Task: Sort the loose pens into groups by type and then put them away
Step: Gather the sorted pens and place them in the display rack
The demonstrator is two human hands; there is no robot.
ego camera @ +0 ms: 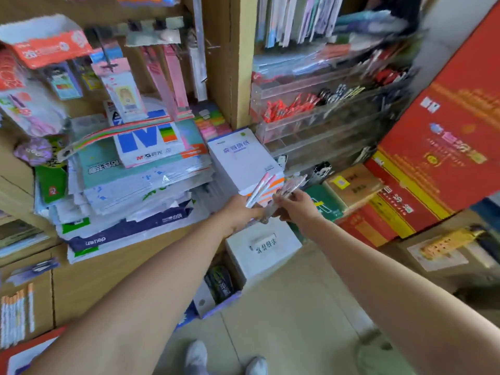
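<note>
My left hand (239, 212) grips a small bunch of white pens with pink and orange trim (260, 189), their tips pointing up and to the right. Right beside it, my right hand (293, 205) pinches a bunch of clear-barrelled pens (290, 186), and the two bunches nearly touch. Both hands are held out in front of a stack of white paper packs (243, 158). Up to the right stands a clear acrylic pen rack (311, 123) whose compartments hold red pens (289, 105) and black-and-white pens (338, 93).
A tall, leaning pile of paper reams and notebooks (135, 185) fills the shelf on the left. Red cartons (433, 147) are stacked on the right. A white box (263, 247) sits on the tiled floor (297, 320) below my hands, with my shoes at the bottom edge.
</note>
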